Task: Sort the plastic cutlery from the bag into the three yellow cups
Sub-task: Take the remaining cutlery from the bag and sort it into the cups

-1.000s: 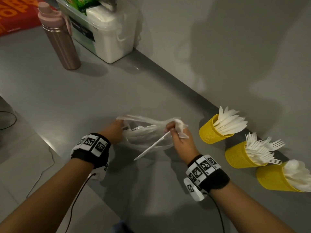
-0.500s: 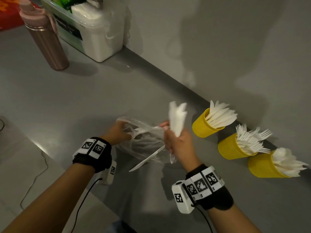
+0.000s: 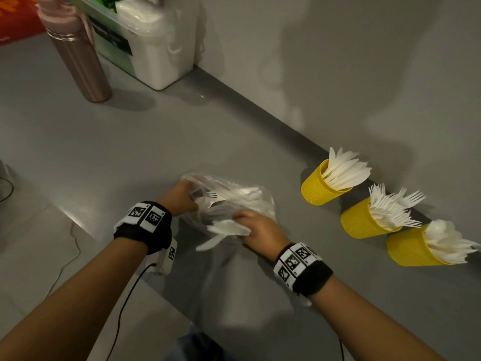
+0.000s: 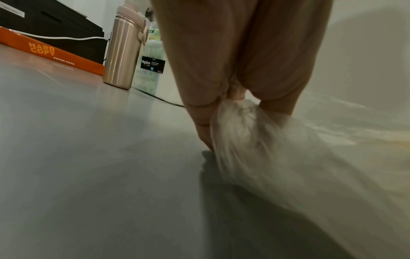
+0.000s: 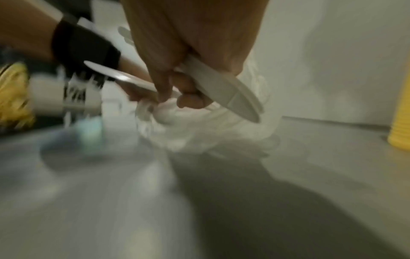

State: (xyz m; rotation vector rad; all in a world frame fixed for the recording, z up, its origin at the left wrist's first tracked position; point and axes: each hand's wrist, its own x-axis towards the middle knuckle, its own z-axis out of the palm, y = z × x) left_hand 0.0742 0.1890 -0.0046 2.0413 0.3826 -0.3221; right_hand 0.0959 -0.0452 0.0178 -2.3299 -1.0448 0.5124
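A clear plastic bag [image 3: 234, 199] of white cutlery lies on the grey table between my hands. My left hand [image 3: 179, 199] grips the bag's bunched edge [image 4: 235, 108]. My right hand [image 3: 256, 230] holds a few white plastic knives [image 3: 229, 229], blades pointing left, at the bag's near side; the right wrist view shows the knives [image 5: 224, 91] in its curled fingers. Three yellow cups stand by the wall at the right: one with knives [image 3: 321, 190], one with forks [image 3: 364, 221], one with spoons [image 3: 411, 250].
A pink metal bottle [image 3: 78, 56] and a white storage box [image 3: 153, 40] stand at the back left. An orange copier paper pack [image 4: 53, 54] lies behind the bottle. The table's front edge [image 3: 78, 225] runs below my left wrist, with a cable hanging there.
My right hand, which had lifted the knives upright above the bag, has come back down to the bag with the blades now pointing left. The left hand keeps its hold.
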